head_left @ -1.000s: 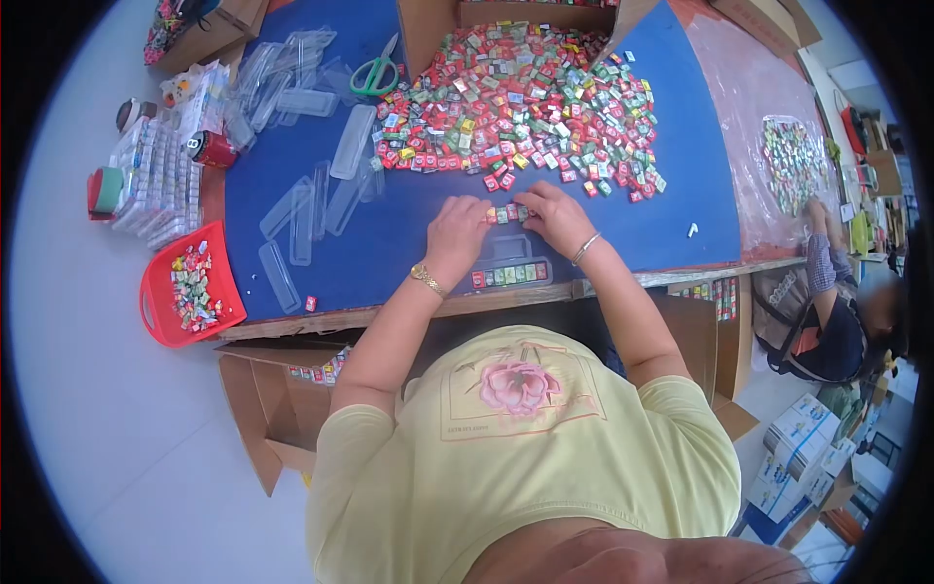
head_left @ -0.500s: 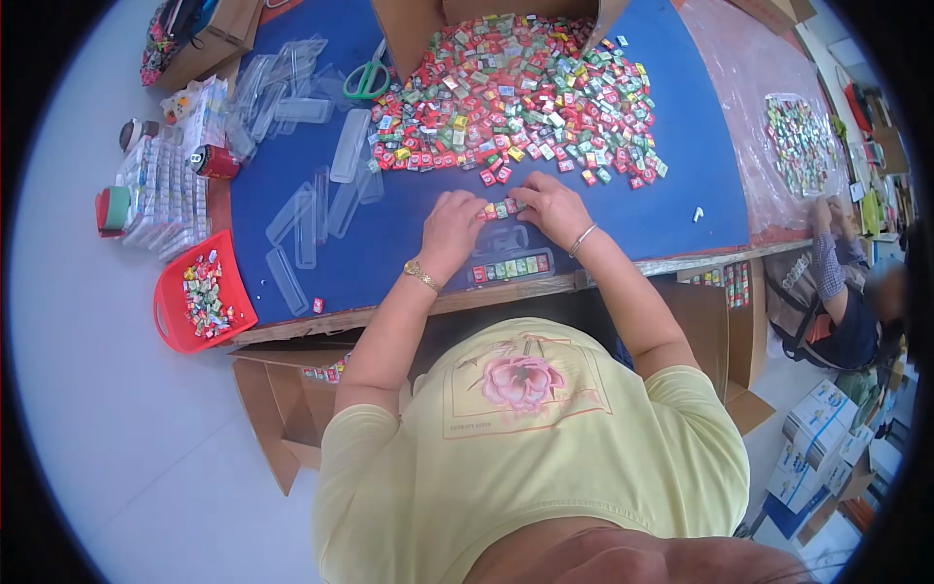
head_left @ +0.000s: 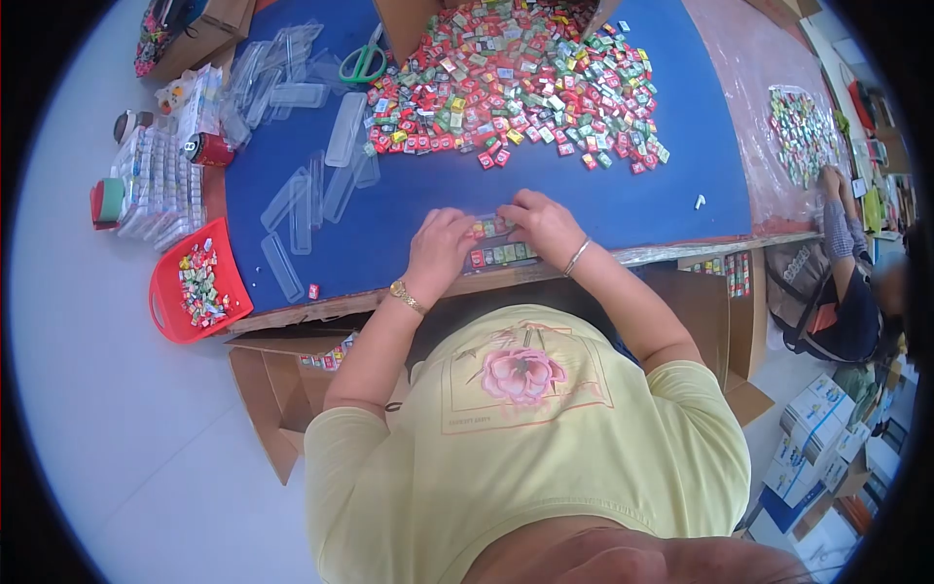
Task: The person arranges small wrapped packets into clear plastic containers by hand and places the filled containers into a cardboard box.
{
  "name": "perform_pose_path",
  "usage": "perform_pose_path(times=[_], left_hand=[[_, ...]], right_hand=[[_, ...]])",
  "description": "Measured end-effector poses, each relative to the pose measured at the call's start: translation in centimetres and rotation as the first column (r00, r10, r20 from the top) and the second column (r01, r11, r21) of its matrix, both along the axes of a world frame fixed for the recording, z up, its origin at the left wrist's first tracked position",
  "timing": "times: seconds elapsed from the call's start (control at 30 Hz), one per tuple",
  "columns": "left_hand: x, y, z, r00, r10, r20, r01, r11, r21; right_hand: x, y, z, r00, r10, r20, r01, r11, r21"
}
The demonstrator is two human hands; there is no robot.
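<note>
My left hand (head_left: 438, 248) and my right hand (head_left: 545, 230) pinch the two ends of a short row of small coloured boxes (head_left: 491, 227). That row is at the far half of a clear plastic case (head_left: 474, 272) by the table's near edge; whether it rests on the plastic is hard to see. In the near half lies another row of little boxes (head_left: 501, 255), red, green and pale. Fingers cover parts of both rows and of the case. Beyond my hands spreads a large pile of the same small boxes (head_left: 525, 92).
Empty clear cases (head_left: 345, 131) and green-handled scissors (head_left: 363, 64) lie to the left on the blue table (head_left: 389, 185). A red scoop-like tray (head_left: 159, 297) holds more boxes at the left edge. Cardboard boxes (head_left: 258, 389) stand below. Another person's arm (head_left: 839, 229) is at far right.
Both hands have brought the held row nearer to me, from beyond the clear case to its far half. The near row of boxes is now partly covered by my hands.
</note>
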State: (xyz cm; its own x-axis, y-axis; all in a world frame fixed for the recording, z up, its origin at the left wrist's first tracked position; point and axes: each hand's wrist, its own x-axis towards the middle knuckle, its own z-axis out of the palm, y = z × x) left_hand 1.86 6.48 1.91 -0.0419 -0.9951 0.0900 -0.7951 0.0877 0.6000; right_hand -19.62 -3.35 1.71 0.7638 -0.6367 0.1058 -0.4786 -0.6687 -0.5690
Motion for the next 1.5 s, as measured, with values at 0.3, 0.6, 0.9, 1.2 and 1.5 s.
perform_pose_path(times=[0.3,0.6,0.9,1.2,1.5], left_hand=[[2.9,2.1,-0.4,0.993,0.119,-0.014,-0.119,0.993,-0.003],[2.3,3.0,-1.6,0.997,0.036,0.072,-0.023,0.985,-0.172],[1.6,3.1,-1.8,0.996,0.051,0.078,-0.040,0.990,-0.136],[2.5,3.1,-1.2,0.994,0.078,0.072,-0.071,0.993,-0.094],[1.6,-1.6,-1.3,0.996,0.070,0.049,-0.066,0.994,-0.081]], right_hand=[[0.1,0.0,-1.0,0.999,-0.008,0.039,0.007,1.000,0.020],[0.8,-0.2,-1.8,0.995,0.038,0.097,-0.030,0.997,-0.074],[2.0,-0.3,-2.3,0.973,0.192,0.127,-0.179,0.978,-0.105],[-0.1,-1.3,0.4,0.986,0.169,-0.001,-0.169,0.984,-0.063],[0.2,-3.9,-1.1,0.994,0.094,-0.058,-0.102,0.983,-0.155]])
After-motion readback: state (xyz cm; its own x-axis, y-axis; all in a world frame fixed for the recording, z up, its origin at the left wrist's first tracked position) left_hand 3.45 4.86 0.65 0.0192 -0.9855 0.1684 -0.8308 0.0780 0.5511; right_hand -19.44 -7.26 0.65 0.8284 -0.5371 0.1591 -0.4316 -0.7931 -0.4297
